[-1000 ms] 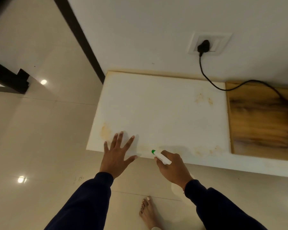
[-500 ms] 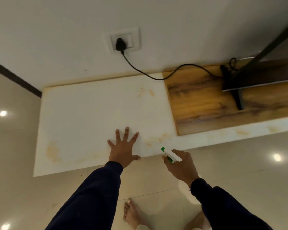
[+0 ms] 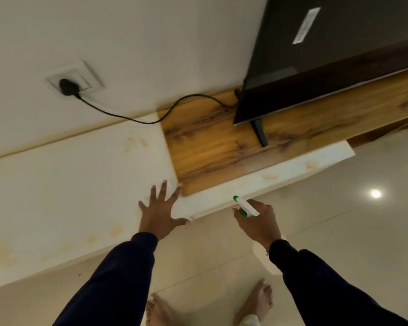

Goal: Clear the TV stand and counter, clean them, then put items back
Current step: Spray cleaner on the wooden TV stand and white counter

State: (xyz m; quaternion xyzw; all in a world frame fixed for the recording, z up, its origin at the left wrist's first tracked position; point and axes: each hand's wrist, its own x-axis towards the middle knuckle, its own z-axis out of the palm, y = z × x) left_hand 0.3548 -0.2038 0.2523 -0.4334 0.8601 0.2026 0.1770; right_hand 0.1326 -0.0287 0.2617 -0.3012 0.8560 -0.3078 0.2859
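Left hand point(image 3: 159, 211) splayed on counter point(image 3: 64, 189)

The TV point(image 3: 316, 67) stands on the wooden stand point(image 3: 210, 147), right of the counter point(image 3: 68, 184), wall socket point(image 3: 73, 78) behind.

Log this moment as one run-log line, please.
phase: cleaning | left hand: flat, spread on white counter | right hand: grips spray bottle, nozzle toward counter | TV on wood stand
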